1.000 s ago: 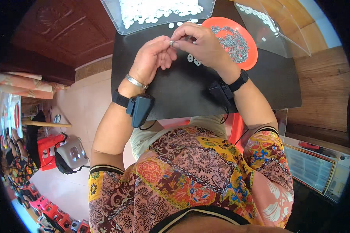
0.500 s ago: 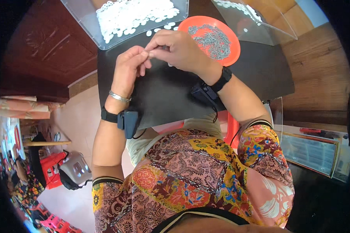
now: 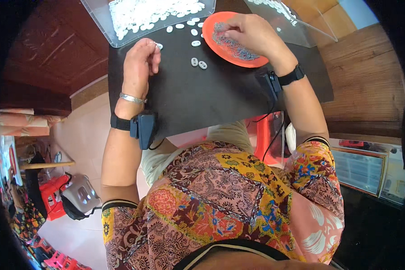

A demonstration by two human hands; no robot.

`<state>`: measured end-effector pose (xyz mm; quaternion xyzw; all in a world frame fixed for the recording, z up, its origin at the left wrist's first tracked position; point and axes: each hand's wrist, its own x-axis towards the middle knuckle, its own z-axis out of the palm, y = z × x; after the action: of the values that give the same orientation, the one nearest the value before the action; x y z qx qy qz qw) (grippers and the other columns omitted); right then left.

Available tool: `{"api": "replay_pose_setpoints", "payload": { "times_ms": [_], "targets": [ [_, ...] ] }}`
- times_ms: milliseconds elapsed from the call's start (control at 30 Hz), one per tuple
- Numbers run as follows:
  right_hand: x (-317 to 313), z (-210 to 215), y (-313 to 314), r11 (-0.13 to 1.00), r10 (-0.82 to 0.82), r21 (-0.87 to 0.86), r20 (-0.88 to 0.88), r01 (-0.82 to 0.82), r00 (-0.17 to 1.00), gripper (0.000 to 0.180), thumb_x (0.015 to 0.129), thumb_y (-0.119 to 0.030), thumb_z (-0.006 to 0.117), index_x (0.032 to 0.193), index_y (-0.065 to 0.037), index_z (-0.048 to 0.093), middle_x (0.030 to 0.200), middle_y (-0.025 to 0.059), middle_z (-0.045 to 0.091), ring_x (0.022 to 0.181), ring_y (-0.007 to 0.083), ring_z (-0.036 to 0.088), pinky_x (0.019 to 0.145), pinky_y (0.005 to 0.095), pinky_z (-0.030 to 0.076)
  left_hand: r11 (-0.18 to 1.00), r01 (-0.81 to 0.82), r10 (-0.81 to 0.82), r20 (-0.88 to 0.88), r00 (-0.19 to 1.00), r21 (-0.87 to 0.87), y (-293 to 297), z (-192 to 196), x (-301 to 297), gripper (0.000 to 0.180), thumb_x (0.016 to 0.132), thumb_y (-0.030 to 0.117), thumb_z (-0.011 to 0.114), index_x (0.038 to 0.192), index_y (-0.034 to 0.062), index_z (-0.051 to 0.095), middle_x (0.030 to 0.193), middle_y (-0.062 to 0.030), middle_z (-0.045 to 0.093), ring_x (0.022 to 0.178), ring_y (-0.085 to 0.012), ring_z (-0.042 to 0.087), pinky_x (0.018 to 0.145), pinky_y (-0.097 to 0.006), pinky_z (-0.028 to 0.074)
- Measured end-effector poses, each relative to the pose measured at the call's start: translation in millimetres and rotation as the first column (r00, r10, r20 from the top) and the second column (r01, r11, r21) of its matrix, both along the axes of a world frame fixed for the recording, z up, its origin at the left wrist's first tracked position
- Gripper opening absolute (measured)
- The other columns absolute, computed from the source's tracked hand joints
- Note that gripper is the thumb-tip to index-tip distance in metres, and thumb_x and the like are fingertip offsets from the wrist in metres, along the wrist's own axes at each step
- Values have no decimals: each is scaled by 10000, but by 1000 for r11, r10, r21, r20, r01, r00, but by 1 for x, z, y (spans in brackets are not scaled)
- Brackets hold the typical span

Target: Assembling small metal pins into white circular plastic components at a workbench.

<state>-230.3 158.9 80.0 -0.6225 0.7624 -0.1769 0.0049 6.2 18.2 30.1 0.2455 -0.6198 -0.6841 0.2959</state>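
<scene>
My left hand point(image 3: 141, 60) is closed at the left of the black tabletop, pinching a small white oval piece point(image 3: 159, 46) between thumb and fingertips. To the right, my right hand point(image 3: 253, 36) reaches over an orange-red plate point(image 3: 210, 42), its thumb and fingers drawn together at a pile of small silver metal parts point(image 3: 244, 54). Whether a part is between those fingertips cannot be made out. Between the hands lie several loose white ovals with two dark holes; two of them point(image 3: 198, 63) lie side by side nearest to me.
A clear plastic bin point(image 3: 117, 44) full of white ovals stands at the far left of the black tabletop point(image 3: 189, 103). Another clear container point(image 3: 297, 33) with white pieces is at the far right. Both my wrists carry strapped dark devices point(image 3: 144, 130).
My hands were together over the table, fingertips meeting. My right hand has since moved right to the plate, uncovering loose white ovals. The left stays nearby, with a white oval now showing.
</scene>
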Motion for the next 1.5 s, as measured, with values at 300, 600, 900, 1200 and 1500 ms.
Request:
{"api": "replay_pose_setpoints", "payload": {
  "times_ms": [300,600,900,1200,1500],
  "targets": [
    [-18,-15,-10,966,-10,253,-166,52,986,180,743,-147,635,907,-83,676,870,94,654,799,272,614,710,369,482,999,16,-15,41,999,-28,-1,-5,0,189,853,174,438,697,109,523,572,32,499,439,-46,400,408,-194,266],
    [-12,-22,-6,985,150,124,-269,-121,951,99,734,-138,606,803,-83,651,836,74,624,799,276,604,692,379,483,1000,5,-4,74,997,-18,-5,-10,-3,181,850,164,462,690,105,521,568,36,491,439,-43,396,415,-187,273],
    [-3,-36,-14,948,270,279,-435,-157,859,91,744,-94,545,753,-43,619,725,140,596,740,319,588,662,415,471,1000,14,-11,111,994,-28,-2,-9,-4,186,868,155,479,702,88,527,573,32,486,441,-39,391,413,-186,273],
    [1,-14,-12,977,-4,212,-144,34,990,135,752,-91,557,862,-30,604,757,132,611,718,267,604,647,385,471,996,57,-60,37,998,69,-1,-9,-3,169,876,168,496,739,96,564,577,42,509,448,-29,406,413,-174,265],
    [17,-2,-23,978,169,-207,666,-38,727,166,872,-129,606,970,4,627,795,7,625,681,69,555,639,218,468,992,65,-60,-48,997,104,8,1,-2,149,882,169,512,790,81,590,598,39,515,469,-34,408,434,-169,288]
  ]
}}
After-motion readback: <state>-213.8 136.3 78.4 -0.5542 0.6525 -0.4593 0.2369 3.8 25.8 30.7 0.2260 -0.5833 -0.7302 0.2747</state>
